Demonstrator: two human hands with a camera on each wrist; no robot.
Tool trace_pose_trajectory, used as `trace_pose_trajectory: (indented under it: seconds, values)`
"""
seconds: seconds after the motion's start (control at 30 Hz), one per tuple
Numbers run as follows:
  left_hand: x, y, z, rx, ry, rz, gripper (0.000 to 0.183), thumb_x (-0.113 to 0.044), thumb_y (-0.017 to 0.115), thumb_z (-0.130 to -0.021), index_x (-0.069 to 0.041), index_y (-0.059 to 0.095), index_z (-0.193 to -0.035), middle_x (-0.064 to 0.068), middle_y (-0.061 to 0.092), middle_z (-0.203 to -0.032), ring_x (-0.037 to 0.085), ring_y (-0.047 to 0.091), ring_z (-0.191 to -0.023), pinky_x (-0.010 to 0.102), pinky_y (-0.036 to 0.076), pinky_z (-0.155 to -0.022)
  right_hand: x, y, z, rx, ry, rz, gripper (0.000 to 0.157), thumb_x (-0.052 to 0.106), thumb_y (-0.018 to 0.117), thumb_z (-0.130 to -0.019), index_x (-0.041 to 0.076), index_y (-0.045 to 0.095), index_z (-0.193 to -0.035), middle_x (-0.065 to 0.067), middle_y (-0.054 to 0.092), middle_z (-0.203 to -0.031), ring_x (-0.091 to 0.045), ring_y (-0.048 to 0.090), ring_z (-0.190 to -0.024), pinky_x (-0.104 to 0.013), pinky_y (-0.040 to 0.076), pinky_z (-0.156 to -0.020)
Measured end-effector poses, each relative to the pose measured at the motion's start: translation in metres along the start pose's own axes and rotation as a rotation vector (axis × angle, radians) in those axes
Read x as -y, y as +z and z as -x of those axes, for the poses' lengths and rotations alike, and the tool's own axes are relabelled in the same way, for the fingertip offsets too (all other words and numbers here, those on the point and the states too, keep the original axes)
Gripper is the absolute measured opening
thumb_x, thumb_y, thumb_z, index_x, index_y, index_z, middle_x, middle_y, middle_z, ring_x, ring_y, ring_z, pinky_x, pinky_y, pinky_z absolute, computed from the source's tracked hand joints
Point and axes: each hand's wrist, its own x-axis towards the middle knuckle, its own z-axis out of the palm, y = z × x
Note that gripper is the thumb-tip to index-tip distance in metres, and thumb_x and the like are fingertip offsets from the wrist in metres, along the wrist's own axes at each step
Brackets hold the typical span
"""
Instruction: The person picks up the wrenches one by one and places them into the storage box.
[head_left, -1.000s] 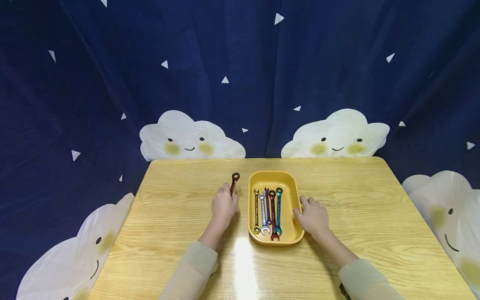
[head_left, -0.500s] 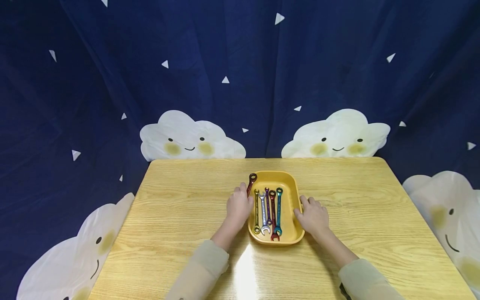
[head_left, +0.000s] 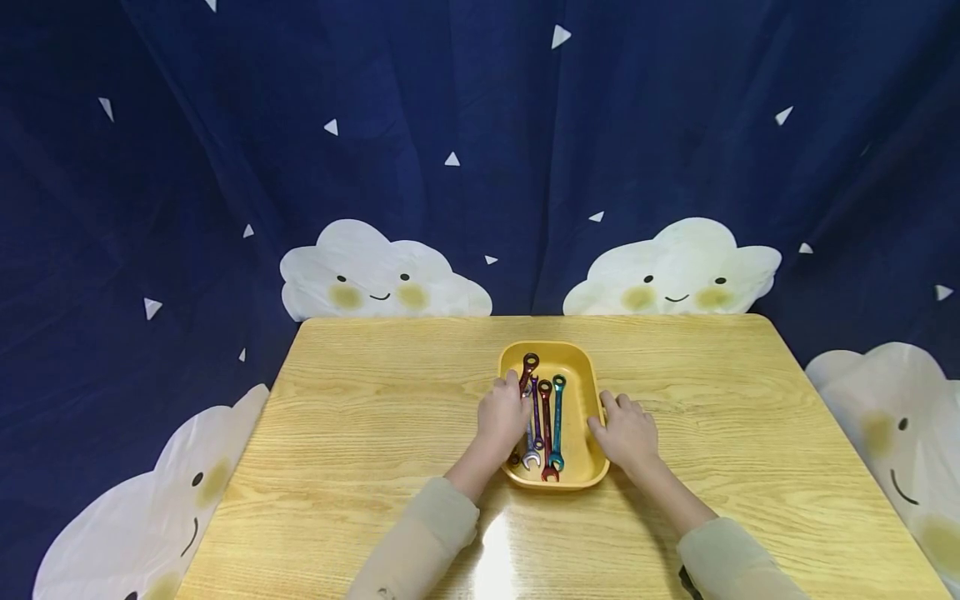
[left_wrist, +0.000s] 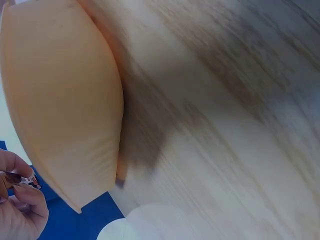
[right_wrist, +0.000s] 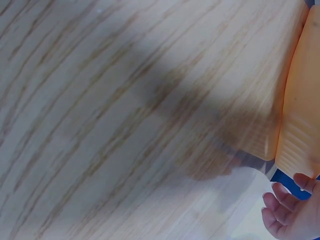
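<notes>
My left hand (head_left: 501,422) pinches a dark red combination wrench (head_left: 529,363) over the left side of a yellow tray (head_left: 583,454). The ring end points away from me. In the left wrist view, thumb and fingers (left_wrist: 31,199) close round the wrench beyond the tray wall. Inside the tray lie a teal wrench (head_left: 557,421), another red wrench (head_left: 546,425), a purple wrench (head_left: 537,417) and a silver wrench (head_left: 531,457). A gold wrench is mostly hidden under my left hand. My right hand (head_left: 628,432) rests at the tray's right rim, its fingers loosely bent outside.
A light wooden table (head_left: 360,400) carries the tray near its middle. Behind and at the sides hangs a dark blue curtain (head_left: 480,100) with white clouds and small triangles. Light glares off the table (head_left: 495,558) in front of the tray.
My left hand has carried the red wrench rightward from the table left of the tray to over its left side, now covering the gold wrench. The right hand stays put.
</notes>
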Motion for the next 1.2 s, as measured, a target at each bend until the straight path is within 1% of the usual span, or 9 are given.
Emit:
trace_pose_trajectory:
  seconds: [0.1, 0.27, 0.43, 0.57, 0.73, 0.83, 0.93, 1.07, 1.2]
  values:
    - [-0.003, 0.003, 0.0, -0.004, 0.007, 0.002, 0.031, -0.018, 0.062, -0.078, 0.0, 0.054, -0.102, 0.01, 0.055, -0.07, 0.019, 0.05, -0.048, 0.027, 0.038, -0.041, -0.001, 0.0, 0.0, 0.004, 0.001, -0.001, 0.046, 0.036, 0.051, -0.086, 0.008, 0.047, -0.122, -0.019, 0.053, -0.104, -0.037, 0.05, -0.091, -0.051, 0.04, -0.071]
    - [-0.009, 0.009, -0.001, -0.001, 0.017, -0.012, 0.029, -0.019, 0.062, -0.078, -0.002, 0.055, -0.1, 0.01, 0.056, -0.071, 0.021, 0.053, -0.051, 0.03, 0.04, -0.042, -0.001, 0.0, 0.0, 0.003, 0.001, -0.007, 0.044, 0.035, 0.051, -0.086, 0.008, 0.047, -0.12, -0.019, 0.053, -0.103, -0.037, 0.05, -0.091, -0.05, 0.039, -0.07]
    - [-0.015, 0.014, -0.001, 0.026, 0.017, -0.021, 0.029, -0.019, 0.062, -0.079, -0.002, 0.054, -0.101, 0.009, 0.056, -0.071, 0.02, 0.052, -0.051, 0.03, 0.04, -0.042, -0.002, -0.001, 0.0, 0.006, -0.001, -0.008, 0.045, 0.036, 0.051, -0.086, 0.008, 0.047, -0.121, -0.019, 0.052, -0.104, -0.037, 0.051, -0.091, -0.051, 0.04, -0.071]
    - [-0.02, 0.019, 0.001, 0.037, 0.015, 0.001, 0.033, -0.017, 0.061, -0.079, -0.001, 0.056, -0.107, 0.011, 0.058, -0.075, 0.02, 0.054, -0.052, 0.029, 0.04, -0.042, -0.002, 0.0, 0.0, 0.005, 0.001, -0.009, 0.045, 0.036, 0.051, -0.086, 0.008, 0.047, -0.121, -0.019, 0.052, -0.104, -0.037, 0.051, -0.091, -0.05, 0.039, -0.071]
    - [-0.024, 0.028, 0.002, 0.055, 0.013, 0.004, 0.042, -0.016, 0.061, -0.079, 0.001, 0.055, -0.117, 0.015, 0.063, -0.086, 0.021, 0.056, -0.054, 0.029, 0.042, -0.043, -0.001, 0.001, 0.0, 0.0, 0.001, -0.011, 0.043, 0.036, 0.051, -0.085, 0.008, 0.048, -0.119, -0.018, 0.053, -0.103, -0.037, 0.051, -0.09, -0.05, 0.039, -0.071]
    - [-0.026, 0.033, 0.003, 0.076, 0.01, -0.019, 0.043, -0.019, 0.061, -0.08, 0.0, 0.054, -0.119, 0.016, 0.063, -0.092, 0.022, 0.06, -0.059, 0.03, 0.045, -0.047, -0.001, 0.001, 0.0, -0.001, -0.001, -0.014, 0.043, 0.035, 0.051, -0.085, 0.008, 0.048, -0.118, -0.019, 0.053, -0.103, -0.037, 0.051, -0.09, -0.05, 0.039, -0.071]
    - [-0.027, 0.037, 0.004, 0.092, 0.0, -0.021, 0.042, -0.02, 0.06, -0.081, -0.003, 0.054, -0.119, 0.017, 0.064, -0.098, 0.023, 0.062, -0.062, 0.031, 0.047, -0.049, -0.001, 0.0, 0.001, -0.004, -0.004, -0.017, 0.042, 0.035, 0.051, -0.085, 0.008, 0.049, -0.118, -0.019, 0.053, -0.102, -0.037, 0.051, -0.09, -0.05, 0.039, -0.071]
    - [-0.03, 0.042, 0.004, 0.113, 0.003, -0.004, 0.041, -0.019, 0.061, -0.08, -0.003, 0.054, -0.117, 0.015, 0.063, -0.092, 0.022, 0.061, -0.061, 0.031, 0.046, -0.048, -0.001, 0.0, 0.002, -0.012, -0.008, -0.013, 0.042, 0.034, 0.051, -0.085, 0.008, 0.049, -0.117, -0.019, 0.054, -0.101, -0.036, 0.052, -0.089, -0.05, 0.04, -0.07]
    - [-0.032, 0.046, 0.005, 0.153, 0.006, -0.003, 0.047, -0.019, 0.062, -0.081, 0.0, 0.052, -0.122, 0.016, 0.062, -0.092, 0.021, 0.059, -0.06, 0.028, 0.045, -0.047, 0.0, 0.0, 0.001, -0.018, -0.008, -0.009, 0.041, 0.034, 0.052, -0.085, 0.008, 0.05, -0.116, -0.019, 0.054, -0.1, -0.037, 0.052, -0.088, -0.051, 0.04, -0.07]
